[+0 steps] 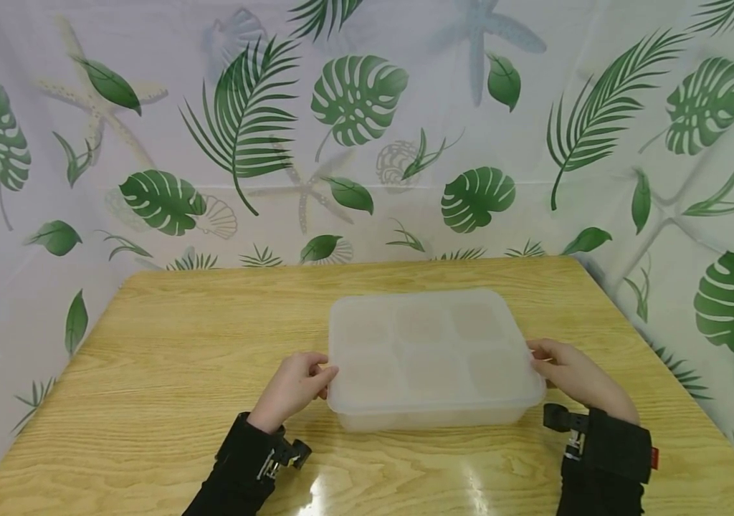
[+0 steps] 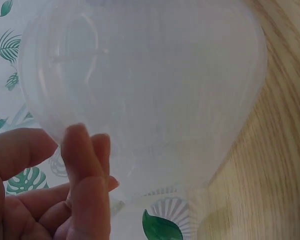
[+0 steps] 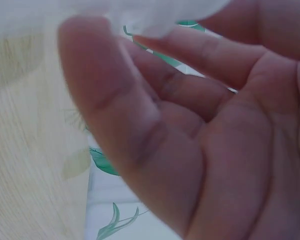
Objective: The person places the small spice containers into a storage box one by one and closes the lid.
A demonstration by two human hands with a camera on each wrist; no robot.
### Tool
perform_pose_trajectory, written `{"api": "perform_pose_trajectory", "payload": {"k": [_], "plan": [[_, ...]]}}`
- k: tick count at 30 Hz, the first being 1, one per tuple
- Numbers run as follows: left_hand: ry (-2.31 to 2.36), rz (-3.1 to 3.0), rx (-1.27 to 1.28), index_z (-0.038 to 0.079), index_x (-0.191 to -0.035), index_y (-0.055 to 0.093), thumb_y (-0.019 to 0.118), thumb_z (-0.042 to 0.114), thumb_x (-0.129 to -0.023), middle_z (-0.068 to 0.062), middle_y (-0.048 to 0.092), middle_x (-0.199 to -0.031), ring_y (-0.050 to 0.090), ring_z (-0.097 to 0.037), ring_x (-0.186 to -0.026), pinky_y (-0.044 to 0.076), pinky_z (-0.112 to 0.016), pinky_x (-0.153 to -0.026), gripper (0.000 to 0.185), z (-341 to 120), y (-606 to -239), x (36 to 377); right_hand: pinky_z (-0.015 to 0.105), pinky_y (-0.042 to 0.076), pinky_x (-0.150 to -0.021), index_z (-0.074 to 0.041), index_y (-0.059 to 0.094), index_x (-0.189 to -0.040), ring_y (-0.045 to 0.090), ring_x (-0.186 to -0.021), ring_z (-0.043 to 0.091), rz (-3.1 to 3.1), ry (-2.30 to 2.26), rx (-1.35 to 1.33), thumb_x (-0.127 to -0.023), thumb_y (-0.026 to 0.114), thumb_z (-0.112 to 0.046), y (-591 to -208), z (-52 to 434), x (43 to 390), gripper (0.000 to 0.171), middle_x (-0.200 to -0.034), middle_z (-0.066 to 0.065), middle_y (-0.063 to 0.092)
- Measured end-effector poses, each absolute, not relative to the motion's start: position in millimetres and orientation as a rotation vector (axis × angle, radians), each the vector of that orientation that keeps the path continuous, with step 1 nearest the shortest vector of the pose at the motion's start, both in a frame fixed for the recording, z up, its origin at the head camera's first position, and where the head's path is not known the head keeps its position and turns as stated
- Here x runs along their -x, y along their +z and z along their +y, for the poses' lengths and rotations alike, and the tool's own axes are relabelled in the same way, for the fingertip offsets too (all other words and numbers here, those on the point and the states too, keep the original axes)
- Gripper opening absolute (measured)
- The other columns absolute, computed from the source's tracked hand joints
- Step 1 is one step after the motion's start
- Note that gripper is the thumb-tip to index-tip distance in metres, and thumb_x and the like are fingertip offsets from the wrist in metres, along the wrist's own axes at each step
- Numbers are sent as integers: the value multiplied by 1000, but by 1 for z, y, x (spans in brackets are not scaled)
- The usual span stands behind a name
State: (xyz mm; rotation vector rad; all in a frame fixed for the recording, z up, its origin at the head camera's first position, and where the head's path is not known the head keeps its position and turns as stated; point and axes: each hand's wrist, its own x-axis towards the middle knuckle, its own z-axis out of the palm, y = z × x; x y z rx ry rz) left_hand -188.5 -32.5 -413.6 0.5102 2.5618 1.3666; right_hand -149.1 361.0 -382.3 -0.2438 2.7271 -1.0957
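Note:
A translucent white plastic box (image 1: 431,351) with a lid lies flat on the wooden table (image 1: 180,373); six compartments show faintly through the lid. My left hand (image 1: 322,378) grips its near left corner, thumb on the lid's edge and fingers curled beneath. At the right edge my right hand (image 1: 540,362) holds the rim the same way. In the left wrist view the box (image 2: 150,90) fills the frame, with my fingers (image 2: 82,170) against its side. The right wrist view shows my curled fingers (image 3: 120,110) under a blurred piece of the box (image 3: 140,12).
A white curtain with green leaf prints (image 1: 354,129) hangs behind and beside the table. The table's far edge (image 1: 354,266) runs just behind the box. Black wrist-mounted cameras (image 1: 286,455) sit on both sleeves.

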Motion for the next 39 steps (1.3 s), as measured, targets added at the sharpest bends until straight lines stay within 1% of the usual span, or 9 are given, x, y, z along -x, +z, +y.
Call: {"api": "perform_pose_trajectory", "payload": {"k": [6,8,11,15,20,24,29,34,39], "plan": [[1342,2581,-527,0,-111,58,50,27,-91,-2,58,-73,57,-16,-65,43,-29,-55,34,-37,-411,190,39,49,-73,18,30,-127,48,-101,41,2733,-1109,242,-97,38,-20,-378,358,149,49,-118,35,42],[1329,2607,-548,2,-111,58,48,28,-92,-4,59,-80,56,-17,-69,44,-30,-59,34,-39,-411,191,41,48,-74,18,30,-127,48,-102,42,2780,-1063,233,-97,36,-23,-375,358,148,51,-120,35,40],[1295,2660,-593,4,-113,57,45,30,-94,-7,60,-95,56,-20,-84,45,-35,-69,34,-40,-410,192,46,45,-77,17,32,-127,46,-103,44,2882,-959,217,-98,33,-27,-369,357,144,52,-121,35,40],[1247,2705,-669,2,-120,53,42,30,-95,-11,54,-115,50,-25,-107,40,-40,-86,39,-40,-408,197,51,40,-79,16,35,-126,44,-105,46,2992,-860,263,-98,33,-25,-359,358,143,50,-121,34,42],[1150,2780,-859,-4,-126,44,39,25,-96,-17,42,-128,38,-29,-120,31,-41,-96,42,-42,-405,214,54,36,-83,17,35,-125,40,-107,48,3050,-778,434,-97,36,-18,-351,364,155,45,-120,35,41],[990,2819,-1021,-5,-131,36,38,23,-97,-18,32,-137,28,-28,-126,24,-40,-101,45,-44,-406,228,56,27,-90,14,31,-129,28,-116,49,2974,-769,521,-97,36,-20,-358,374,169,47,-128,35,32],[818,2837,-1160,-6,-134,30,36,22,-97,-20,25,-140,21,-27,-129,19,-37,-103,47,-46,-409,244,56,17,-95,12,20,-134,16,-123,49,2876,-762,532,-98,32,-26,-378,383,183,54,-135,34,19],[690,2864,-1220,-5,-135,28,34,22,-98,-19,24,-141,17,-26,-131,16,-36,-104,47,-44,-410,258,54,15,-97,9,19,-136,14,-126,45,2920,-673,569,-98,32,-27,-391,379,199,55,-138,31,16],[545,2871,-1222,-3,-136,27,30,26,-98,-17,23,-142,18,-24,-131,17,-38,-104,47,-39,-412,266,52,16,-99,11,20,-135,15,-126,43,2974,-504,627,-97,33,-26,-393,369,214,54,-138,30,17]]}}
